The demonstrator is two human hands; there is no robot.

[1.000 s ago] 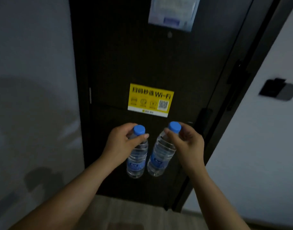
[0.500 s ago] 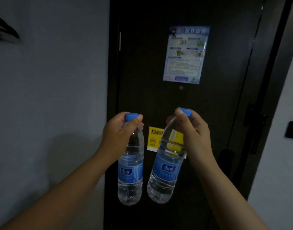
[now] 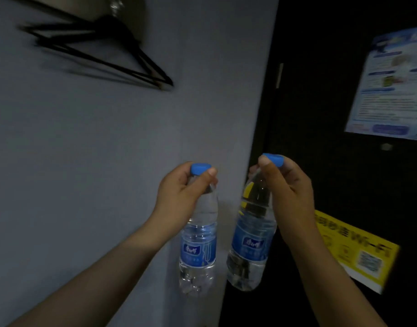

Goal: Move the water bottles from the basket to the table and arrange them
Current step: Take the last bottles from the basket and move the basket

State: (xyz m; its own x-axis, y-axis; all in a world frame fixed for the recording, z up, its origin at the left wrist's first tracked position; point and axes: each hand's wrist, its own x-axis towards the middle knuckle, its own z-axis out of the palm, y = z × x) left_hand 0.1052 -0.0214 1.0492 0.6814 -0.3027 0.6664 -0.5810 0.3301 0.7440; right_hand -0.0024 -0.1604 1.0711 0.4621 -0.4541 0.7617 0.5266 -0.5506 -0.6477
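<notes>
carry | your left hand pinches left bottle at cap, right hand pinches right bottle same way | both hang below your hands, side by side, apart | neck grip likely for upright set-down | table, basket unseen

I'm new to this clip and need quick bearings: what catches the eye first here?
At centre, the left hand grips the left bottle and the right hand the right bottle by their blue-capped necks, both hanging down. A yellow Wi-Fi sticker stands out on the dark door at lower right; blurred black hangers show on the grey wall, upper left.
</notes>
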